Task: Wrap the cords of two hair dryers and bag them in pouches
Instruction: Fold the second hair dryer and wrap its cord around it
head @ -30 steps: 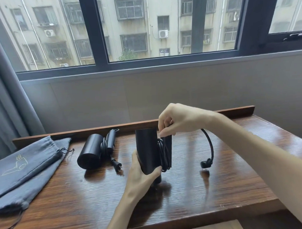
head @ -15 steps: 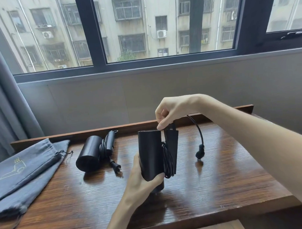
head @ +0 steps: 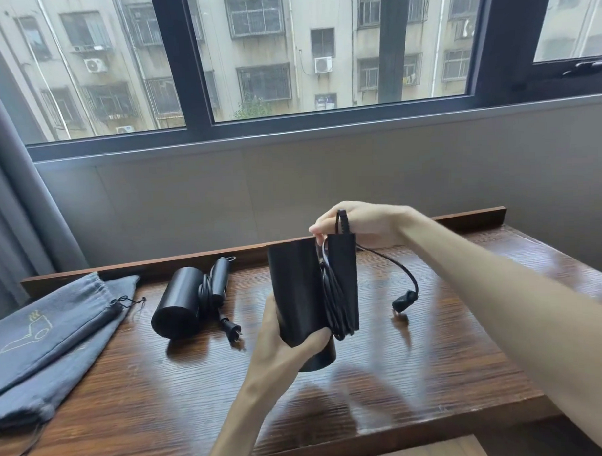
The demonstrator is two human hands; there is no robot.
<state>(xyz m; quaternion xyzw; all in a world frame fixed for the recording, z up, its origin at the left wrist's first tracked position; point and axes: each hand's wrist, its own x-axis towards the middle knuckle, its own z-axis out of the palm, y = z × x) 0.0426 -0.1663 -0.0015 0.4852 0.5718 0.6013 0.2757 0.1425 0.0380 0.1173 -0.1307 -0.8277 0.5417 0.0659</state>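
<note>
Gripping hair dryer [head: 297, 296] upright, left hand [head: 283, 344] around barrel, right hand [head: 357, 222] pinching cord [head: 340, 223] above handle

The bench [head: 433, 342] is dark brown wood with a marked straight grain and a glossy varnish that mirrors the window light in pale streaks; a raised wooden lip runs along its far edge. The held hair dryer [head: 295, 293] has a smooth, matt black shell that looks like plastic, and its folded handle [head: 345, 270] has the same dull finish. Its cord [head: 386, 259] is black and rubbery-looking with a faint sheen. The second hair dryer [head: 179, 310], lying toward the bench's far left, shows the same matt black body. At the left edge the pouches [head: 57, 338] are soft grey woven cloth, matt and creased, with thin dark drawstrings.
</note>
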